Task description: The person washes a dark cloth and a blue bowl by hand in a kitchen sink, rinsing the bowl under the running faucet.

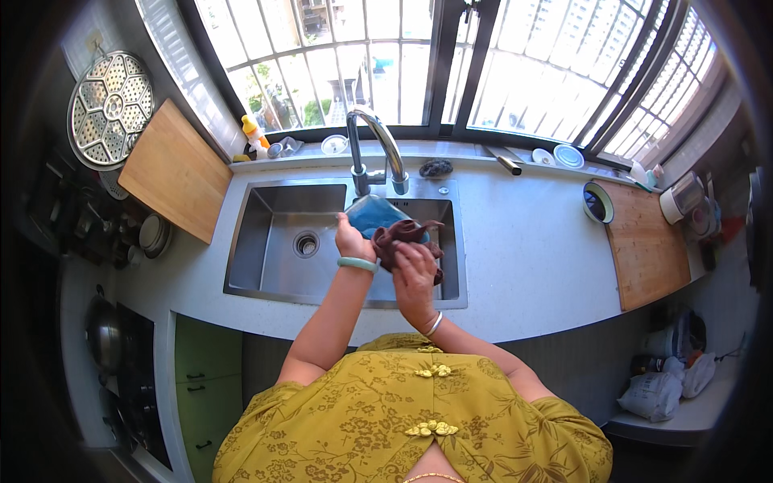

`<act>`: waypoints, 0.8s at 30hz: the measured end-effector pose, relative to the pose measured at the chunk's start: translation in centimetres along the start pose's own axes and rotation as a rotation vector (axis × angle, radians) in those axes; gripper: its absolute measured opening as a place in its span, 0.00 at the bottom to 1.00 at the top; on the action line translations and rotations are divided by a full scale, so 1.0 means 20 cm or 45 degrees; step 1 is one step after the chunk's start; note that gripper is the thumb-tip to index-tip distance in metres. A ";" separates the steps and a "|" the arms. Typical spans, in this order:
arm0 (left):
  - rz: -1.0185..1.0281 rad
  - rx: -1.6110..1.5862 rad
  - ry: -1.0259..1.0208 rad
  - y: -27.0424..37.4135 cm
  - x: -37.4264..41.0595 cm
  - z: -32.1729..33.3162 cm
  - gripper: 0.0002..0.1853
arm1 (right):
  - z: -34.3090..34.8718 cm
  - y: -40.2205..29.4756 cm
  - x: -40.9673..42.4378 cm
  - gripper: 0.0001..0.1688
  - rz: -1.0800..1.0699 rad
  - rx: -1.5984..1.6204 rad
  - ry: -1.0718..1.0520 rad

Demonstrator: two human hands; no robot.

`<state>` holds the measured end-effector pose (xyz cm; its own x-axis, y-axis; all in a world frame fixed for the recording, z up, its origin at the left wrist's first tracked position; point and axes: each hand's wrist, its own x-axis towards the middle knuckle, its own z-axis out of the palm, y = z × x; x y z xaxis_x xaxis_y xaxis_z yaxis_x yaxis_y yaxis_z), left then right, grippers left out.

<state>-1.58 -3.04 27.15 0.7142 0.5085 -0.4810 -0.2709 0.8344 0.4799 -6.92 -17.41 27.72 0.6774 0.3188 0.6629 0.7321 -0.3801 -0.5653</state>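
Over the right basin of the stainless steel sink (266, 294), below the chrome faucet (394, 151), my left hand (355, 240) holds a clear, blue-tinted container (375, 215) by its left side. The container is tilted, and its exact shape is partly hidden. My right hand (415, 275) presses a bunched dark maroon cloth (398, 236) against the container's right side. Whether water runs from the faucet I cannot tell. The left basin has a round drain strainer (306, 244).
A dark scouring pad (436, 167) lies behind the sink, with a knife (506, 162) on the ledge farther right. One wooden cutting board (175, 172) leans at left; another board (649, 247) lies at right beside a green-rimmed bowl (598, 203).
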 end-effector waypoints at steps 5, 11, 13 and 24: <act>-0.236 0.091 -0.450 0.04 -0.13 0.01 0.27 | -0.03 -0.01 0.14 0.20 -0.148 0.039 -0.213; -0.301 0.112 -0.638 -0.01 -0.16 -0.10 0.29 | 0.03 0.03 0.27 0.17 -0.215 -0.015 -0.385; -0.177 0.238 -0.546 -0.05 -0.20 -0.11 0.31 | 0.07 0.08 0.31 0.15 -0.199 -0.040 -0.434; -0.023 0.923 -0.615 0.04 -0.36 -0.14 0.19 | 0.25 0.86 0.27 0.14 1.104 0.891 -0.995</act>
<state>-8.69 -5.47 28.91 0.9545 0.2134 -0.2081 0.1037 0.4168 0.9031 9.79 -17.91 19.18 0.6270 0.6979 -0.3461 -0.2215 -0.2662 -0.9381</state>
